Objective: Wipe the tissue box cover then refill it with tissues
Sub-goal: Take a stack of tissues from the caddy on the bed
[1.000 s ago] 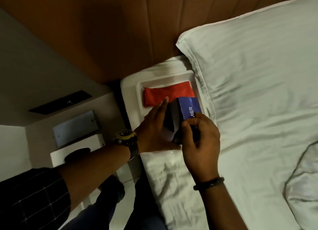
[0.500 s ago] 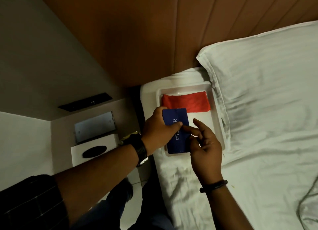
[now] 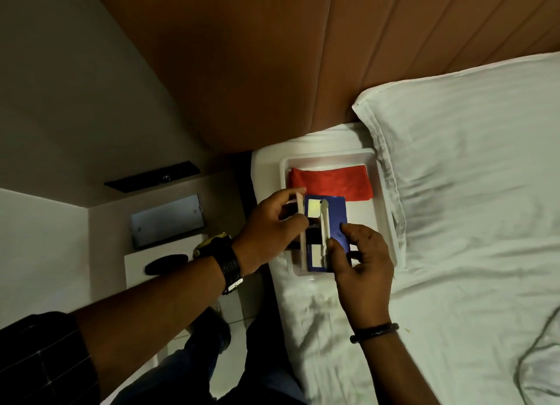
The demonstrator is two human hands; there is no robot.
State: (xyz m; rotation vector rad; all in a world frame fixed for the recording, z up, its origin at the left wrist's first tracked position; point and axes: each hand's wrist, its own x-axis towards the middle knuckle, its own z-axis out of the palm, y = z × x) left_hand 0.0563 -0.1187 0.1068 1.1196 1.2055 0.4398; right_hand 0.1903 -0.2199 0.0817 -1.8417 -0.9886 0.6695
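Note:
A blue tissue box [image 3: 335, 220] lies in a white tray [image 3: 327, 154] on the bed, its long top flaps folded open and pale inside. My left hand [image 3: 269, 226] pinches the left flap and pulls it outward. My right hand [image 3: 360, 259] grips the right flap and side of the box. A folded red cloth [image 3: 330, 182] lies at the far end of the tray. The white tissue box cover [image 3: 136, 273], with a dark oval slot, stands on the bedside table to the left, apart from both hands.
A large white pillow [image 3: 469, 162] lies just right of the tray. The brown padded headboard [image 3: 242, 71] rises behind it. A grey flat panel [image 3: 166, 220] sits beyond the cover, and rumpled white bedding [image 3: 318, 329] lies under my right forearm.
The box went from being held up on edge to lying flat in the tray. Its top flaps have since been pulled apart, one in each hand.

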